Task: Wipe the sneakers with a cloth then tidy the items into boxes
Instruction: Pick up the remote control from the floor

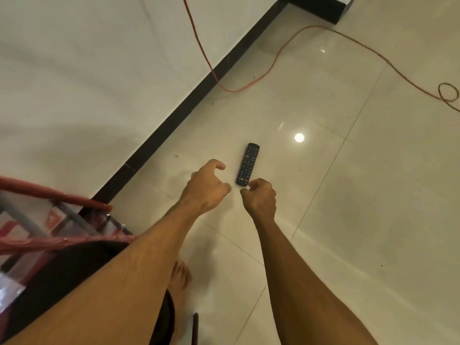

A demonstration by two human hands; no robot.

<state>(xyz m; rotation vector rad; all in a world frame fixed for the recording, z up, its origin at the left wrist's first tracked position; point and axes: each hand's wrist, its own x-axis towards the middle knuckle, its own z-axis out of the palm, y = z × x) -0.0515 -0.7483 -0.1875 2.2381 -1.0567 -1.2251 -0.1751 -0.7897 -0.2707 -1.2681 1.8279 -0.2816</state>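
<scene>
1. step in hand: this looks like the tidying half. you are reaching down to the floor (348, 220) for the remote control (247, 165). no sneakers, cloth or boxes are in view.
2. the remote control lies flat on the tiles, its length running roughly 12 to 6 o'clock, apart from the dark skirting (189, 105) at its 10 o'clock.
3. your left grip (206, 185) sits at the remote's 8 o'clock, thumb and fingers spread in a loose curve, holding nothing.
4. your right grip (260, 197) is at the remote's 6 o'clock end, loosely curled and empty. i cannot tell whether a fingertip touches it.
5. next move, as i judge it: pinch the remote's narrow sides with the right grip, lift it level, then find a box.
6. the orange cable (249, 84) lies well off at 12 o'clock.
</scene>
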